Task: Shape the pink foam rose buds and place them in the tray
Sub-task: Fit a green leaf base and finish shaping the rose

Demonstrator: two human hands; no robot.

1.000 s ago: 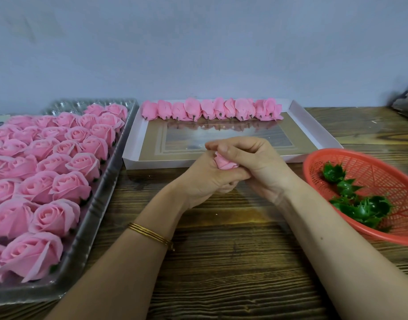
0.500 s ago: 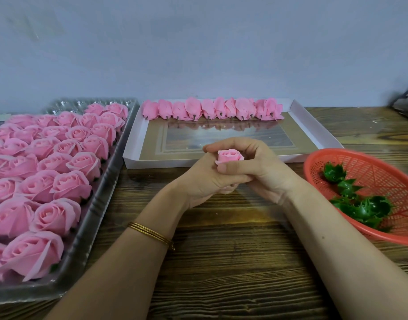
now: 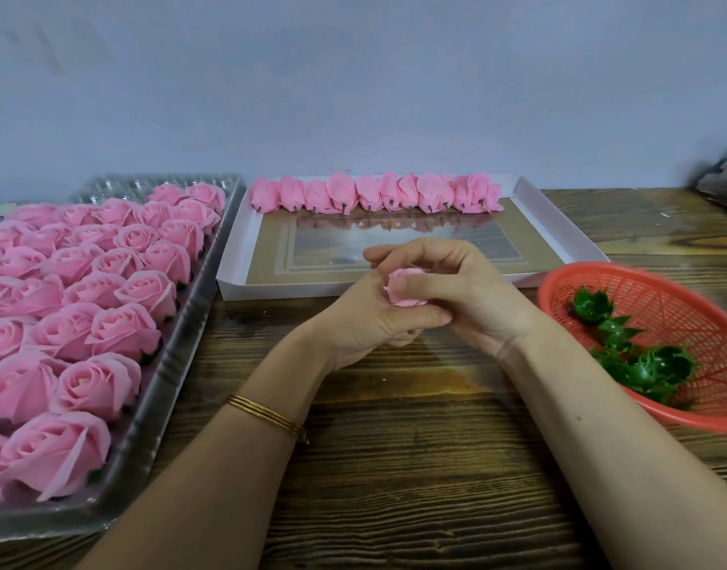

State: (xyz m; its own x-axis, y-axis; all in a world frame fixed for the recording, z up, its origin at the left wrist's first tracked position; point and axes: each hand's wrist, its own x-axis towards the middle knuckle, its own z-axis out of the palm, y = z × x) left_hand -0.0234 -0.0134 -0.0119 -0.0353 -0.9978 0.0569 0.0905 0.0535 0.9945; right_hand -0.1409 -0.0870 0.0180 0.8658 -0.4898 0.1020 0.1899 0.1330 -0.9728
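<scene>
Wood table (image 3: 394, 466). Silver tray (image 3: 176, 355) of roses, left. White tray (image 3: 271, 290) centre, buds (image 3: 374, 193) lining far wall. Red basket (image 3: 682, 306) right. Left grip (image 3: 365, 322), right grip (image 3: 464, 290) curled narrow, pinching one pink bud (image 3: 407, 288) between them, just before white tray.

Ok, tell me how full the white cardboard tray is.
Mostly empty: the white cardboard tray holds one row of pink foam buds along its far wall; the rest of its floor is bare.
</scene>
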